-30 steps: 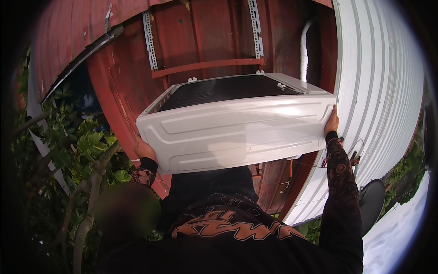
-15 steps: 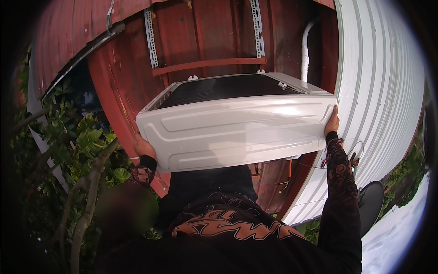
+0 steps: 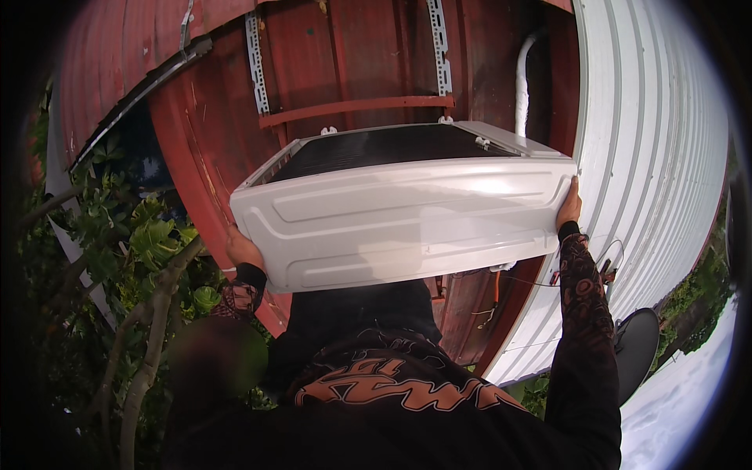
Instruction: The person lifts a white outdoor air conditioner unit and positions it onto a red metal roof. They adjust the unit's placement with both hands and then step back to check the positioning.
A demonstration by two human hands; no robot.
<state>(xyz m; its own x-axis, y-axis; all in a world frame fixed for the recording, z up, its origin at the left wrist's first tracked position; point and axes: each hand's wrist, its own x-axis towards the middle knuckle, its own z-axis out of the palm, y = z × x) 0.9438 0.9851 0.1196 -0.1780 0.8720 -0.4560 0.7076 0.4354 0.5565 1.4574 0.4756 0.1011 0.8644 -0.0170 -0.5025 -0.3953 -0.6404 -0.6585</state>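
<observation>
A white outdoor air-conditioner unit (image 3: 407,207) spans the middle of the view, its embossed casing toward me and its dark finned coil (image 3: 392,149) on the upper side. My left hand (image 3: 245,249) is closed on the unit's left end. At the opposite end, my right hand (image 3: 570,206) grips the corner, with the fingers partly hidden behind the casing. The unit sits slightly tilted in the picture, its right end higher. Whether anything beneath bears its weight is hidden.
Perforated metal strips (image 3: 440,47) and a red crossbar (image 3: 356,110) are on the red metal wall (image 3: 376,47). Right of them are a white-wrapped pipe (image 3: 523,90), a white corrugated wall (image 3: 642,133), an orange cable (image 3: 496,290) and a dark dish (image 3: 637,352). Branches (image 3: 157,329) crowd the left.
The unit and both hands have risen very slightly in the picture and shifted a little left. Both hands keep the same hold on its ends.
</observation>
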